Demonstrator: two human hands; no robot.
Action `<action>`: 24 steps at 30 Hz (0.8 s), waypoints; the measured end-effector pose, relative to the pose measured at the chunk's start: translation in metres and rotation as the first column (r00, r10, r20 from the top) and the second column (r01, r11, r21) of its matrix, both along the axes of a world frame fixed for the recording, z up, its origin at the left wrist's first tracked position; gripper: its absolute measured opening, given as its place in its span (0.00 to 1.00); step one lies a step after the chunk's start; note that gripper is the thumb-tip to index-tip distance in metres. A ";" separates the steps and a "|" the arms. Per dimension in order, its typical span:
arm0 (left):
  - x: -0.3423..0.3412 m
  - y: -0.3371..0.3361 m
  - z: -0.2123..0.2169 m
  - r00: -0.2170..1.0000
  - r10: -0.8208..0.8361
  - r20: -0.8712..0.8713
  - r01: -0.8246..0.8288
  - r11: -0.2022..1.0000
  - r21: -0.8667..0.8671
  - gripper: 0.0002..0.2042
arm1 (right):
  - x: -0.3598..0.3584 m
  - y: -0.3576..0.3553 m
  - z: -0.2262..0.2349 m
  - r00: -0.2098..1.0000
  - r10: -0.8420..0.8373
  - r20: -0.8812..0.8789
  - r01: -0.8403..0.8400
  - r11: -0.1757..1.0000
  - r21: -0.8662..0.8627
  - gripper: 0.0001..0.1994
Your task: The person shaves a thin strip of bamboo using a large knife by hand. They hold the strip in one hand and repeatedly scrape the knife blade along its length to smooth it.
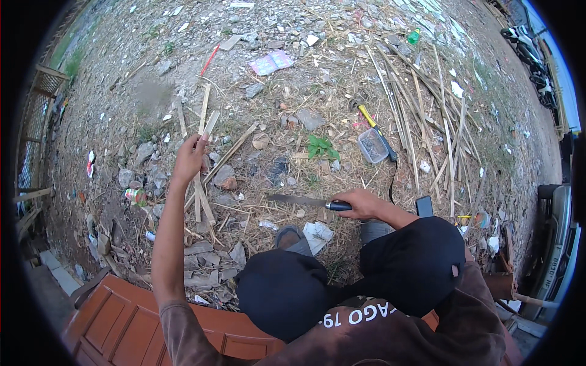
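A clear plastic box lies on the stony ground, just beside a hammer with a yellow and black handle. A small green plant grows near the box. Split bamboo strips are scattered toward the ground's right edge, with a green bottle beyond them. A pink printed wrapper lies near the far edge. A reddish-brown panelled door lies at the near left corner.

Bamboo strip upright; knife level, blade leftward
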State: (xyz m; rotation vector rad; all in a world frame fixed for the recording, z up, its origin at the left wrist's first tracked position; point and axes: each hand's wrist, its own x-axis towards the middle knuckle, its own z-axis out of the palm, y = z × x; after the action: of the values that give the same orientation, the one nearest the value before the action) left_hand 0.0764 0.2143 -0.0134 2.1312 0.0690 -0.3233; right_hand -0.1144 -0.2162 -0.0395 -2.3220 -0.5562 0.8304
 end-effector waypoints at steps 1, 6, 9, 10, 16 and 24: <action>0.000 0.005 0.000 1.000 -0.002 0.009 0.002 1.000 0.013 0.19 | 0.002 0.006 0.001 1.000 0.015 0.010 -0.015 1.000 0.006 0.21; 0.015 0.043 0.004 0.984 -0.127 0.128 0.094 0.967 0.238 0.20 | 0.034 0.057 0.015 0.976 0.184 0.117 -0.189 0.982 0.027 0.23; 0.021 0.007 0.035 0.993 -0.121 0.002 0.117 0.964 0.238 0.20 | 0.040 0.051 0.016 0.960 0.174 0.218 -0.192 0.979 0.063 0.24; 0.023 -0.005 0.041 0.987 -0.158 0.005 0.151 0.953 0.261 0.20 | 0.035 0.047 0.007 0.956 0.118 0.268 -0.141 0.988 0.069 0.24; 0.043 -0.046 0.066 0.898 -0.433 0.077 0.327 0.776 0.540 0.18 | 0.040 -0.041 -0.013 0.889 -0.202 0.410 0.309 0.927 -0.213 0.33; 0.044 -0.143 0.094 0.842 -0.539 0.030 0.368 0.614 0.698 0.18 | 0.071 -0.108 -0.033 0.741 -0.467 0.482 0.644 0.697 -0.316 0.54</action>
State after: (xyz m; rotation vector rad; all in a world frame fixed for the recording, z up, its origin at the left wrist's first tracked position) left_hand 0.1203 0.0710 0.0807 2.8959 -0.6157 -0.3713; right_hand -0.0431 -0.3243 -0.0729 -2.8759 0.2885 0.2241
